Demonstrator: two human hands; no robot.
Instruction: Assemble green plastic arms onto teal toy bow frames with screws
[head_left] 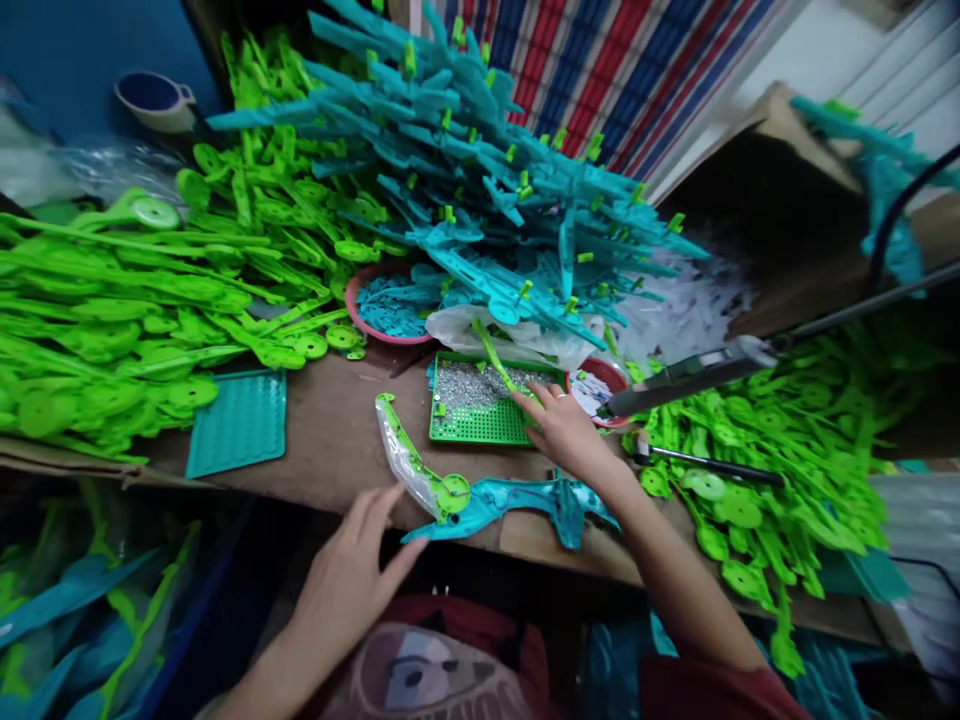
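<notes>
My left hand (349,565) is at the bench's front edge, fingers extended and thumb apart, holding nothing. Its fingertips are beside a curved bright green plastic arm with a clear, film-like part (405,455). That arm's round green end overlaps the tip of a long translucent blue plastic part (499,500) lying along the edge. My right hand (566,425) reaches over a green perforated basket (480,428) of small metal pieces that look like screws (469,385). Its fingers are spread at the basket's right side, near a thin green strip (491,350). Anything under those fingertips is hidden.
Green plastic parts (112,310) are heaped left, with more (742,480) at right. Blue assemblies (480,180) pile up behind. A pink bowl (360,315), red basket (619,380), teal tray (236,425), power screwdriver (682,375) and black-handled tool (720,465) surround the work area.
</notes>
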